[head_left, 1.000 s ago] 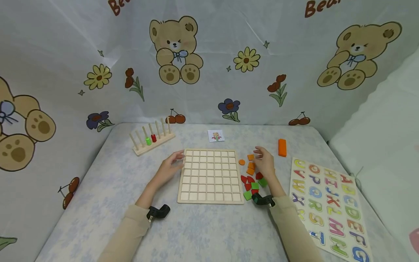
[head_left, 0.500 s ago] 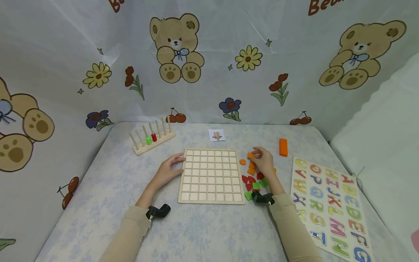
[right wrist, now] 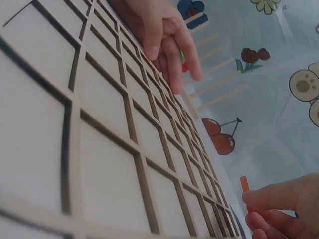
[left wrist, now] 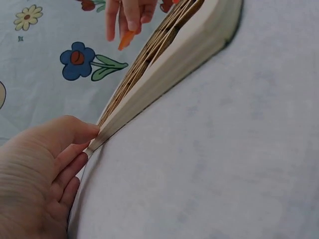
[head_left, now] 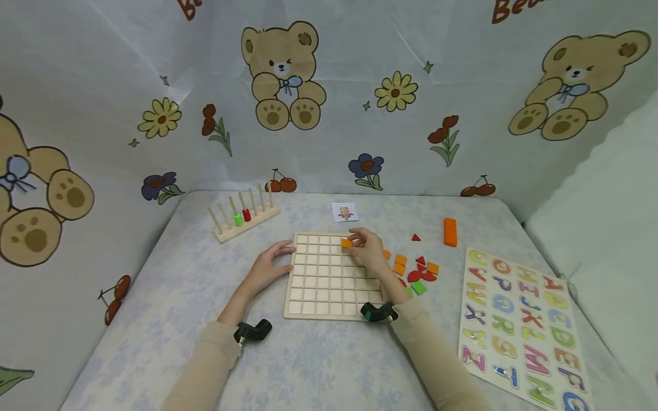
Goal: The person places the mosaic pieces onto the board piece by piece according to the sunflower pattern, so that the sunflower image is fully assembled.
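Observation:
In the head view a wooden grid board (head_left: 321,282) lies mid-table. My right hand (head_left: 368,251) pinches an orange square tile (head_left: 346,243) between thumb and fingers, close over the board's top rows. Seen from the right wrist, the tile (right wrist: 244,184) is edge-on in the fingertips. My left hand (head_left: 266,268) rests at the board's left edge with fingers relaxed. In the left wrist view the thumb of that hand (left wrist: 40,169) touches the board's rim (left wrist: 149,94). Orange squares (head_left: 400,264), red pieces (head_left: 415,276) and green squares (head_left: 419,287) lie right of the board, partly hidden by the right forearm.
A peg rack (head_left: 247,222) with green and red beads stands at back left. Behind the board lies a small picture card (head_left: 345,212). An orange block (head_left: 450,232) is at back right, and an alphabet puzzle board (head_left: 524,325) covers the right side.
My right hand has taken an orange square tile from the loose pieces and carried it left over the board. The left hand stays at the board's left edge.

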Available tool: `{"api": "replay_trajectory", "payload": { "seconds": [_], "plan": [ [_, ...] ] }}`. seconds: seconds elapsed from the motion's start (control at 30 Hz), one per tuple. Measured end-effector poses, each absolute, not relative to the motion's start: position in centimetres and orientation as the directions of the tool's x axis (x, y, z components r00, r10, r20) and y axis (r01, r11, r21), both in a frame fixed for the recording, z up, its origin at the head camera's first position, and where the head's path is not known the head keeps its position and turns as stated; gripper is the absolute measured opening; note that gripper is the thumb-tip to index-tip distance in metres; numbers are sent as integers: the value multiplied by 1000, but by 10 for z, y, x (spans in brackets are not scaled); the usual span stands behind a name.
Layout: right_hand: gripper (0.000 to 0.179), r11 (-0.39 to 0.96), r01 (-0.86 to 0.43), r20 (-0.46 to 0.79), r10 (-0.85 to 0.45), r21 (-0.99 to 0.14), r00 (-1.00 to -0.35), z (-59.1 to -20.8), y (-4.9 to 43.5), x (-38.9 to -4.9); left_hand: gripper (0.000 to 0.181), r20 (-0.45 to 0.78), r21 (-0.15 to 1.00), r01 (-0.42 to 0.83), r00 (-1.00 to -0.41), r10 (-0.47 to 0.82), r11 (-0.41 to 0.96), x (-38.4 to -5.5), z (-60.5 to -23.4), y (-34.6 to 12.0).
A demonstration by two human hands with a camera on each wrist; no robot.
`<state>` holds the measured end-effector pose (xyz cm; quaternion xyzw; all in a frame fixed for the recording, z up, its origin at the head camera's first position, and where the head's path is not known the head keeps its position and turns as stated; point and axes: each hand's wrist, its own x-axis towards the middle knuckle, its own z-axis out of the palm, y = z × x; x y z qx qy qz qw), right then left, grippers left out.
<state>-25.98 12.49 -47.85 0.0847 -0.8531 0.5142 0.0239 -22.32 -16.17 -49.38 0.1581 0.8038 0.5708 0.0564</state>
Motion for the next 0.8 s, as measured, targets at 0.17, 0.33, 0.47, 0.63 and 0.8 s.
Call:
{"api": "replay_trajectory", "payload": {
  "seconds": [0.17,0.33,0.47,0.63,0.8],
  "plan": [
    [46,437,-168,113,-150,-883,-982,-487,113,-262,61,92,940,184,-948,305,289,-223,-495,-156],
    [46,426,-189,127,-171,-885,-977,-495,109,-263,59,81,938,166,-959,273,305,-221,-494,-154],
    [46,437,-198,132,-176,-877,-975,-498,107,-263,58,80,933,167,-960,269,317,-220,-491,-155],
    [45,446,-205,138,-178,-871,-974,-497,103,-263,58,84,927,182,-953,290,329,-220,-489,-158],
    [41,455,-228,163,-177,-861,-971,-497,100,-264,58,78,923,181,-952,297,339,-221,-489,-159]
  ]
}}
